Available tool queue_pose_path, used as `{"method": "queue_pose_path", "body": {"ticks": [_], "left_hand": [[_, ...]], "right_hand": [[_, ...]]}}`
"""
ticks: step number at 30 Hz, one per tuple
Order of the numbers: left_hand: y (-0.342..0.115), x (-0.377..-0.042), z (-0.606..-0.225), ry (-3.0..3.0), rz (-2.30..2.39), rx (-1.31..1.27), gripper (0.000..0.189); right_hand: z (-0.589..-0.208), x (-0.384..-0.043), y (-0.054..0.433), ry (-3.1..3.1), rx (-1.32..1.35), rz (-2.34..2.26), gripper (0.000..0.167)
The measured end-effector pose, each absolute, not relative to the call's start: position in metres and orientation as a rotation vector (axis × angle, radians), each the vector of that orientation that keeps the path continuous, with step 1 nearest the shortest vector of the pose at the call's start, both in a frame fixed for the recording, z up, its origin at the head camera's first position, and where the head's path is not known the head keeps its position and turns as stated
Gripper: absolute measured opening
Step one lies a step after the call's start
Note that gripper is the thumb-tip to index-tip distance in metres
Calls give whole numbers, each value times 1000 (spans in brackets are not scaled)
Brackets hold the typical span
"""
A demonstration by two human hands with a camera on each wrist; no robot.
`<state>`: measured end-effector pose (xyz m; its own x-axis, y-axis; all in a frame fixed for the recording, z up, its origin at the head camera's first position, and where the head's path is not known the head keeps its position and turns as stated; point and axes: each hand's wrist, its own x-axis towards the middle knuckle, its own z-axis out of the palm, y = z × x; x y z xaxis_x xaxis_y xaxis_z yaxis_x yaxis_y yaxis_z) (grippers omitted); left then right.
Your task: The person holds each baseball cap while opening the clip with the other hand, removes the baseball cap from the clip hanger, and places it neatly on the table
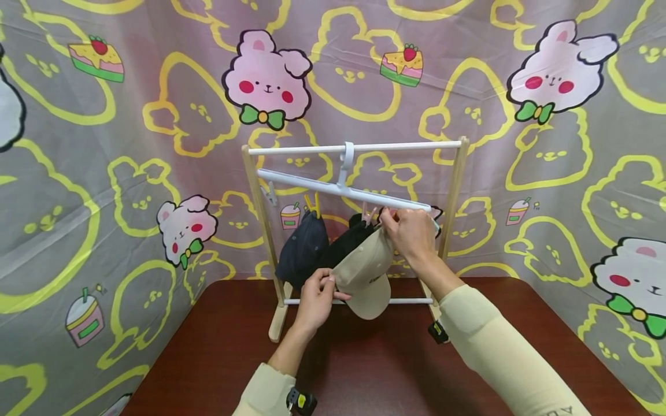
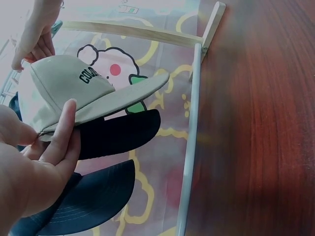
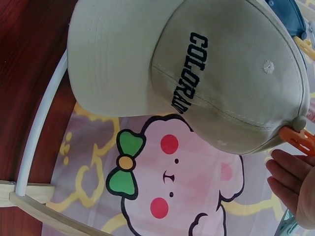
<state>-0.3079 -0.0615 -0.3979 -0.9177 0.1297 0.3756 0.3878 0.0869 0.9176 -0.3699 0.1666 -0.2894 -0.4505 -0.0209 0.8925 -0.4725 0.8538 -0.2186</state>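
A beige baseball cap [image 1: 364,260] with dark lettering on its front hangs brim down below a white hanger [image 1: 343,188]. My left hand [image 1: 317,297] pinches the cap's lower edge beside the brim, between thumb and fingers. Up at the crown, my right hand [image 1: 411,231] grips an orange clothespin [image 3: 298,140], whose tip bites the cap by its top button. A black cap [image 2: 118,135] hangs just behind under a pink clothespin [image 1: 368,215]. Further left, a navy cap [image 1: 304,248] hangs from a yellow clothespin [image 1: 313,205].
The hanger tilts down to the right, hooked on the top bar [image 1: 291,150] of a wood-and-white rack. A grey clothespin [image 1: 269,193] sits at its left end. The rack stands on a reddish-brown table [image 1: 364,370], with a patterned curtain [image 1: 354,104] behind.
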Motion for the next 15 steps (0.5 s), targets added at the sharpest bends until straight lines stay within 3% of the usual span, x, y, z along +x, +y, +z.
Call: {"method": "queue_pose_path", "body": {"ticks": [15], "left_hand": [[-62,-306,-399,-2148,-1947,-534,26]], "right_hand": [[-289,-368,168,-2015,385,542,56]]}}
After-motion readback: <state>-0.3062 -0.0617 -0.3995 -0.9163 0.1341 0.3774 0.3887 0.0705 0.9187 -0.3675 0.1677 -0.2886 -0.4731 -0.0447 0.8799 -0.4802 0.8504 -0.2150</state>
